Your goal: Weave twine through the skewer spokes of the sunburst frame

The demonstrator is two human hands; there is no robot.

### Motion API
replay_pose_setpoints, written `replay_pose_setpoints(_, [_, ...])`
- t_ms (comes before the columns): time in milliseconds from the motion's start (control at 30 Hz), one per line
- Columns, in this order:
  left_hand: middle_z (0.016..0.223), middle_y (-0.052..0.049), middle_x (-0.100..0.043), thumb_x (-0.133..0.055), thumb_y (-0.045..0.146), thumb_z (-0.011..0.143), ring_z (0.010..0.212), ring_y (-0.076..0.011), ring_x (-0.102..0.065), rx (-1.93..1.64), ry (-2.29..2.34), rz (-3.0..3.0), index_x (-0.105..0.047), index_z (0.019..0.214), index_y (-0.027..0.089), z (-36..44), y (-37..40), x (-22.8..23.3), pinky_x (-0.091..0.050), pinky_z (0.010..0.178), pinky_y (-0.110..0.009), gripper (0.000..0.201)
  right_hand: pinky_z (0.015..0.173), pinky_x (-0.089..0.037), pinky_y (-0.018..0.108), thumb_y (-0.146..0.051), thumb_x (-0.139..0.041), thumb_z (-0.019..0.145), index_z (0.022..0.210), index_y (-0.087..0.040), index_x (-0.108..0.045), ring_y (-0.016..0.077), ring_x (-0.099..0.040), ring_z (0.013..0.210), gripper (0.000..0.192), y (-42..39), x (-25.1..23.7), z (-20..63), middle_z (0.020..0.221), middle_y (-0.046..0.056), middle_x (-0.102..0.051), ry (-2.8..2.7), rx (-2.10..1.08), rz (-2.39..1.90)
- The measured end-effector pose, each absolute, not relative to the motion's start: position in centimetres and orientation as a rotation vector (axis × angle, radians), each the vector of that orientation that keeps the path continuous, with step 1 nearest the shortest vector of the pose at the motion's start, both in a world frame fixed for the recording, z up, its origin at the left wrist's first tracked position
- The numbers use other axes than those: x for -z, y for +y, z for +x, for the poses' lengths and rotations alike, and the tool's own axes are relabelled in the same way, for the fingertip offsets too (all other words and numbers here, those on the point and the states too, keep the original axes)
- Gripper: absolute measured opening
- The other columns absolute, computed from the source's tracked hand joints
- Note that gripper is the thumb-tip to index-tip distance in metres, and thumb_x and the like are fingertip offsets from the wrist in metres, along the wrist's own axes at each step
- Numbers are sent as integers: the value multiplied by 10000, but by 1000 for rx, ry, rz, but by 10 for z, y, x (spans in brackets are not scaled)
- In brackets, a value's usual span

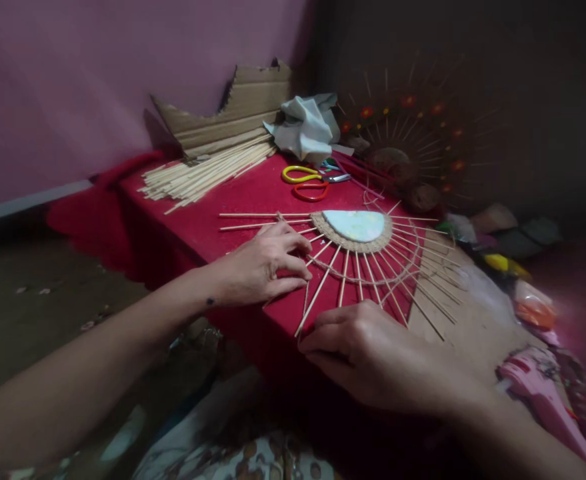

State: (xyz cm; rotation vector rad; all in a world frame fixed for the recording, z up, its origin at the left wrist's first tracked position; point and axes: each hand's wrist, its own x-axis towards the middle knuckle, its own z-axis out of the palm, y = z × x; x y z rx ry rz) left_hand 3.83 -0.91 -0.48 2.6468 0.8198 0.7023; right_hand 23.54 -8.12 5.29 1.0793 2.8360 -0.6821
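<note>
Sticks fanned around your round mat. Your left hand lay flat, fingers open; your right hand pinched one stick end. Next, you needed a gentle pull.

You have yellow-and-red scissors lying near a crumpled cloth. A loose skewer bundle rests against torn cardboard.
</note>
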Motion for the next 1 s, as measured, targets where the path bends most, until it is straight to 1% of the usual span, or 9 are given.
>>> replay_pose_setpoints(133, [1110, -65, -620, -558, 323, 880, 1061, -221, -464, -709, 824, 2632, -749, 887, 253, 39, -9, 6, -318, 1032, -443, 203, 550, -366, 224, -115, -480, 875, 843, -178, -690, 100, -586, 602, 222, -87, -42, 231, 748, 14, -682, 2840, 627, 994])
replay_pose_setpoints(300, [1116, -64, -621, -561, 324, 879, 1067, -221, -461, -725, 827, 2603, -747, 876, 249, 39, -9, 7, -332, 1024, -433, 201, 563, -376, 213, -135, -509, 875, 826, -181, -690, 91, -583, 615, 193, -92, -45, 230, 721, 14, -666, 2976, 692, 1090])
replay_pose_setpoints(400, [1106, -66, -624, -559, 322, 880, 1059, -223, -461, -721, 829, 2592, -747, 873, 247, 38, -8, 7, -331, 1022, -435, 203, 535, -370, 203, -183, -561, 855, 787, -192, -679, 78, -547, 566, 136, -82, -57, 242, 660, -8, -637, 3056, 673, 1325])
replay_pose_setpoints(500, [1100, -67, -629, -548, 307, 884, 1058, -225, -463, -703, 825, 2595, -743, 880, 245, 38, -8, 6, -335, 1016, -428, 204, 494, -348, 218, -207, -571, 813, 703, -193, -648, 84, -498, 500, 136, -59, -67, 261, 568, -15, -587, 3031, 482, 1682])
replay_pose_setpoints(633, [1092, -61, -637, -544, 268, 875, 1049, -217, -483, -740, 849, 2576, -662, 1095, 234, 38, -8, 7, -310, 1047, -436, 251, 468, -304, 232, -202, -577, 737, 591, -183, -591, 91, -441, 466, 148, -29, -74, 282, 502, -18, -525, 2584, 220, 2059])
replay_pose_setpoints(700, [1111, -70, -630, -541, 245, 865, 1062, -218, -493, -768, 885, 2559, -552, 1246, 212, 38, -8, 9, -306, 1053, -434, 383, 464, -290, 229, -181, -573, 713, 562, -184, -565, 89, -421, 461, 151, -20, -74, 287, 489, -24, -509, 2413, 228, 2051])
replay_pose_setpoints(800, [1252, -102, -567, -548, 242, 847, 1151, -243, -473, -791, 914, 2554, -431, 1346, 195, 37, -8, 10, -329, 1037, -429, 515, 466, -275, 227, -147, -547, 699, 554, -188, -528, 83, -397, 462, 152, -16, -67, 291, 487, -33, -481, 2370, 296, 1956])
replay_pose_setpoints(900, [1350, -107, -505, -569, 261, 836, 1225, -257, -441, -838, 938, 2514, -406, 1357, 202, 37, -7, 9, -350, 1038, -430, 550, 479, -269, 231, -134, -520, 695, 574, -188, -505, 86, -395, 483, 133, -14, -57, 295, 515, -35, -474, 2379, 377, 1871])
replay_pose_setpoints(1000, [1293, -103, -555, -563, 262, 835, 1162, -229, -514, -951, 1043, 2353, -455, 1314, 186, 37, -7, 10, -416, 1000, -392, 496, 492, -275, 235, -128, -505, 695, 588, -188, -500, 88, -402, 500, 123, -12, -53, 299, 533, -36, -479, 2380, 449, 1803])
